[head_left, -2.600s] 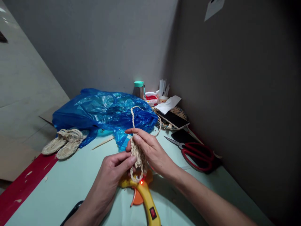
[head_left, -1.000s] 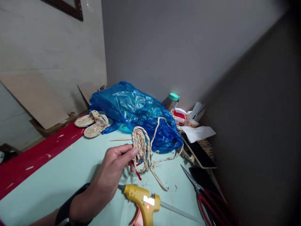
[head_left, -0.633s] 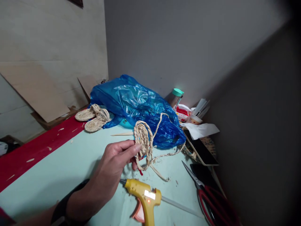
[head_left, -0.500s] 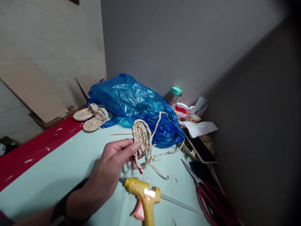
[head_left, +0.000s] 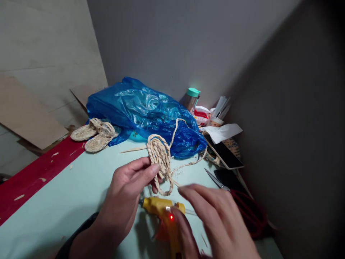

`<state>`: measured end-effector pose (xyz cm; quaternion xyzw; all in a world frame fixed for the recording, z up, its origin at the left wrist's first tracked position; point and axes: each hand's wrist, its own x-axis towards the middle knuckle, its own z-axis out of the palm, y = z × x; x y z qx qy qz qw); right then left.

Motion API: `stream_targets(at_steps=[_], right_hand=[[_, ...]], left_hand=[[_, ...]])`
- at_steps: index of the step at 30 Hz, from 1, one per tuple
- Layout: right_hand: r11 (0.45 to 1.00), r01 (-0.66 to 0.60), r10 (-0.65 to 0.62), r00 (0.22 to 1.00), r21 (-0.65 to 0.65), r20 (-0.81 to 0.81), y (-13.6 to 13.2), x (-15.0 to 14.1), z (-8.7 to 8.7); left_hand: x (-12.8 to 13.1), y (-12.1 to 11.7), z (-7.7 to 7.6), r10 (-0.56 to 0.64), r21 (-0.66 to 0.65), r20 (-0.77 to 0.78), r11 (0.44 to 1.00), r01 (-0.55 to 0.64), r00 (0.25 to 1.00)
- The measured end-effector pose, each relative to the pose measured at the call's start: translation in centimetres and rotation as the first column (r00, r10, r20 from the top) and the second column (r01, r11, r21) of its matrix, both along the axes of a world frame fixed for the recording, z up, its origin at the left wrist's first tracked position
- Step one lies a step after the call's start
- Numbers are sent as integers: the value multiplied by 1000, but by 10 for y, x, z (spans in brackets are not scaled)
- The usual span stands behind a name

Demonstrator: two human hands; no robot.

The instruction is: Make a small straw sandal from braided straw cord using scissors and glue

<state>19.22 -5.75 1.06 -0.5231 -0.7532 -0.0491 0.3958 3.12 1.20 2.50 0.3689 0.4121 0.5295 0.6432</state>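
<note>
My left hand (head_left: 132, 183) pinches the lower left edge of an oval coil of braided straw cord (head_left: 159, 154), held upright over the table. From the coil a loose length of cord runs up and right onto the blue bag and loops back over the table. My right hand (head_left: 215, 216) is at lower right, fingers apart and slightly blurred, with its thumb in front of the handle of a yellow glue gun (head_left: 157, 205). A red light glows on the gun, and a clear glue stick comes out of its back. Whether the thumb touches the gun I cannot tell.
A pair of woven straw slippers (head_left: 98, 142) lies at left beside a blue plastic bag (head_left: 140, 104). At right are red-handled scissors (head_left: 217, 180), a phone-like dark slab (head_left: 225, 154), white paper (head_left: 222, 133) and a green-lidded flask (head_left: 192, 97). Grey walls close in the back and right.
My right hand has come into view from the lower right, over the glue gun. My left hand still holds the coil, which now faces the camera more squarely. The view has shifted slightly.
</note>
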Motion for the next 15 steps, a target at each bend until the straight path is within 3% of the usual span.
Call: stream_targets(at_steps=[2, 4, 15], right_hand=[[999, 40, -39, 998, -12, 43, 17, -15, 11], [1000, -12, 12, 1000, -6, 18, 26, -22, 14], [989, -124, 98, 954, -77, -283, 26, -14, 10]], left_hand=[[1, -1, 1, -7, -33, 24, 999, 7, 1000], [2, -2, 3, -1, -50, 31, 999, 3, 1000], [7, -4, 14, -98, -97, -49, 991, 93, 994]])
